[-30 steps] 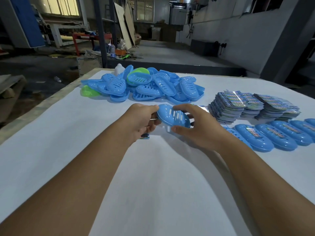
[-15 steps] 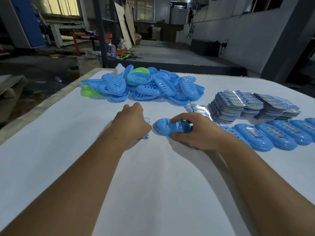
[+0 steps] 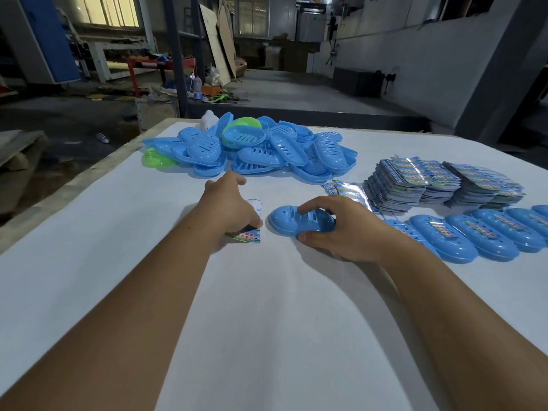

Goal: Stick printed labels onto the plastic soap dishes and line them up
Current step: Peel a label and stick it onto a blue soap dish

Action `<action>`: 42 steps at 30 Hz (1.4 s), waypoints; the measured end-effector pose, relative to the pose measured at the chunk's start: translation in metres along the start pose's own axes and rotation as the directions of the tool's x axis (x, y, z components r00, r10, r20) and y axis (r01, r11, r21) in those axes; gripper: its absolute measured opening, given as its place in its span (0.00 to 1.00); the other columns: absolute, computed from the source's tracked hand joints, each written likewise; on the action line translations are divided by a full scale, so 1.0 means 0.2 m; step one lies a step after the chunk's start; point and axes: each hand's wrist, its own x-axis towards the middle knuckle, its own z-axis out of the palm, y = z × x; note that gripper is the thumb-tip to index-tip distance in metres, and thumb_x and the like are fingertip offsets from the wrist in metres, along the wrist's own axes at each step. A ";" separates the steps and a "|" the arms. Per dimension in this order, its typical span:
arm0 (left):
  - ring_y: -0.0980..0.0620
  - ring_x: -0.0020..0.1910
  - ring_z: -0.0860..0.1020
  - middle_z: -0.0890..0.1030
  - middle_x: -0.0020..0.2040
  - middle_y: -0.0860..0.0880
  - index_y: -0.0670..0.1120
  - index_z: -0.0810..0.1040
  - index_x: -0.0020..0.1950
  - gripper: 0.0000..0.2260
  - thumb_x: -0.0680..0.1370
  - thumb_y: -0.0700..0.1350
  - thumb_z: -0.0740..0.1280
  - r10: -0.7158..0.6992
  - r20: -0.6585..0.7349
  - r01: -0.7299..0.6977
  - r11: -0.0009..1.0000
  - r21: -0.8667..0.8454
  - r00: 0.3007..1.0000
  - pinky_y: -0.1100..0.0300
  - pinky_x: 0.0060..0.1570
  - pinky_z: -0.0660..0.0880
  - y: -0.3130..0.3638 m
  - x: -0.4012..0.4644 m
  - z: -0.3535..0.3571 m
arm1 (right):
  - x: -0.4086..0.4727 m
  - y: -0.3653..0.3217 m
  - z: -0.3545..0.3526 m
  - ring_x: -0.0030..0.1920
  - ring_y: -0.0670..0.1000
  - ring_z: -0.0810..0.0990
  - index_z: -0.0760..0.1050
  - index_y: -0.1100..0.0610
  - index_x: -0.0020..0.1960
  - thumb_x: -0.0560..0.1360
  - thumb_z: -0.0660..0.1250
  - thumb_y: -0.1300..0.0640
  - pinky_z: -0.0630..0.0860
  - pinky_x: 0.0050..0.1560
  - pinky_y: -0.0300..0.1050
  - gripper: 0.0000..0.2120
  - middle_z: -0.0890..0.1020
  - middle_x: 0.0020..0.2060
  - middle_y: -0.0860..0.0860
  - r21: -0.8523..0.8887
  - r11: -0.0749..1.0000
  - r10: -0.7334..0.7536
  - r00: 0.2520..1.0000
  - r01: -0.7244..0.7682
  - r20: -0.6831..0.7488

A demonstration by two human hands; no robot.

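At ctr of the white counter (image 3: 267,321), a blue soap dish (image 3: 289,222) lies upside down, slotted bottom up, flat on the sheet. The right hand (image 3: 338,229) grips its right end: fingers curled over the top, thumb tucked against the near edge. Just beside it at 9 o'clock, the left hand (image 3: 229,207) holds a printed label (image 3: 250,229) with fingers bent round it, white backing turned up at the far side and the printed face showing at the near edge; exactly which fingers pinch it can't be made out, prob. thumb and forefinger. Label and dish are apart, a narrow gap of bare sheet between.

At 3 o'clock from the held dish, a row of labelled dishes (image 3: 489,235) runs off to the right edge, each upside down w/ a shiny label on its back, touching side by side. Behind that row, approx. 1–2 o'clock, stacks of labels (image 3: 439,182) sit fanned in several piles, w/ a few loose labels (image 3: 345,189) lying just left of them, near the right hand's knuckles.

At 12 o'clock, further back, a heap of unlabelled blue dishes (image 3: 267,152) is piled loosely, w/ a green dish (image 3: 155,158) at its left edge and another green one (image 3: 241,126) on top. Beyond the counter: dim workshop floor, a red-framed bench (image 3: 154,65), boards leaning on a post.
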 end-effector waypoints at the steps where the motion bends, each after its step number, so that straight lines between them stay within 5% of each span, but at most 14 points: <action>1: 0.50 0.55 0.75 0.69 0.69 0.46 0.56 0.65 0.73 0.43 0.63 0.46 0.83 -0.011 0.008 0.012 0.998 -0.054 1.000 0.56 0.48 0.73 -0.01 0.00 0.00 | 0.00 0.00 0.00 0.55 0.47 0.77 0.78 0.41 0.60 0.70 0.76 0.43 0.75 0.58 0.45 0.20 0.79 0.56 0.44 0.000 1.000 0.000 1.000 0.000 0.001; 5: 0.46 0.52 0.81 0.71 0.63 0.48 0.57 0.66 0.71 0.44 0.61 0.37 0.83 -0.066 0.066 0.082 0.954 -0.289 0.996 0.48 0.47 0.82 -0.02 0.00 0.02 | 0.00 0.00 0.00 0.55 0.47 0.78 0.79 0.42 0.60 0.69 0.76 0.43 0.76 0.58 0.46 0.20 0.80 0.56 0.43 0.009 1.000 0.001 1.000 -0.001 -0.008; 10: 0.47 0.61 0.74 0.66 0.68 0.46 0.56 0.68 0.70 0.39 0.64 0.47 0.82 0.024 -0.014 -0.024 1.000 0.020 1.000 0.55 0.50 0.73 -0.01 0.00 0.01 | 0.00 0.00 0.00 0.55 0.47 0.77 0.78 0.41 0.60 0.69 0.76 0.41 0.76 0.57 0.46 0.20 0.79 0.56 0.43 0.003 1.000 -0.001 1.000 0.001 -0.002; 14: 0.53 0.55 0.71 0.71 0.67 0.48 0.55 0.72 0.69 0.32 0.68 0.47 0.80 0.093 0.005 -0.093 0.992 0.083 0.996 0.58 0.51 0.69 0.00 -0.01 0.01 | 0.00 0.00 0.01 0.56 0.47 0.77 0.78 0.40 0.60 0.69 0.75 0.40 0.76 0.58 0.47 0.20 0.79 0.56 0.43 -0.015 1.000 -0.003 1.000 0.003 -0.004; 22: 0.53 0.47 0.80 0.77 0.57 0.51 0.54 0.76 0.61 0.26 0.68 0.40 0.80 0.051 0.047 -0.044 0.989 -0.138 0.998 0.60 0.35 0.76 -0.02 -0.01 0.01 | 0.00 -0.01 0.00 0.56 0.47 0.77 0.77 0.40 0.60 0.70 0.75 0.40 0.75 0.59 0.46 0.20 0.79 0.57 0.44 -0.026 1.000 -0.002 1.000 0.002 -0.005; 26: 0.46 0.48 0.83 0.79 0.54 0.48 0.53 0.78 0.57 0.23 0.68 0.34 0.78 0.046 0.130 -0.006 0.957 -0.288 0.990 0.48 0.45 0.83 -0.01 -0.01 0.03 | 0.00 -0.01 0.00 0.56 0.48 0.76 0.77 0.41 0.60 0.71 0.74 0.40 0.75 0.58 0.46 0.19 0.79 0.57 0.44 -0.033 0.999 0.002 1.000 -0.003 -0.005; 31: 0.54 0.51 0.79 0.77 0.58 0.53 0.59 0.78 0.55 0.23 0.67 0.39 0.79 0.167 -0.037 -0.171 0.948 -0.267 0.985 0.59 0.39 0.77 0.03 -0.01 0.01 | 0.00 -0.03 0.01 0.60 0.44 0.73 0.77 0.42 0.63 0.73 0.73 0.42 0.70 0.58 0.41 0.20 0.78 0.60 0.42 -0.008 1.000 -0.017 0.990 0.016 -0.138; 34: 0.55 0.51 0.80 0.75 0.60 0.52 0.58 0.79 0.58 0.25 0.65 0.41 0.81 0.234 -0.089 -0.250 0.883 -0.398 0.968 0.54 0.48 0.80 0.05 -0.02 0.02 | 0.00 -0.08 0.05 0.53 0.40 0.78 0.77 0.44 0.65 0.74 0.74 0.46 0.75 0.55 0.39 0.20 0.81 0.56 0.40 0.217 0.975 0.018 0.963 0.043 -0.268; 37: 0.52 0.52 0.82 0.74 0.61 0.51 0.55 0.80 0.59 0.26 0.65 0.38 0.82 0.258 -0.065 -0.244 0.761 -0.602 0.964 0.53 0.46 0.83 0.09 -0.06 0.04 | 0.01 -0.14 0.07 0.47 0.44 0.85 0.74 0.51 0.69 0.74 0.76 0.53 0.80 0.48 0.37 0.24 0.87 0.47 0.45 0.567 0.823 0.080 0.978 0.045 -0.195; 42: 0.56 0.52 0.81 0.74 0.60 0.53 0.55 0.79 0.60 0.27 0.66 0.41 0.82 0.239 -0.076 -0.226 0.698 -0.680 0.968 0.61 0.41 0.82 0.10 -0.07 0.07 | 0.03 -0.14 0.05 0.39 0.43 0.85 0.74 0.54 0.67 0.75 0.75 0.61 0.77 0.38 0.34 0.23 0.88 0.39 0.48 0.714 0.700 0.143 0.980 -0.002 -0.137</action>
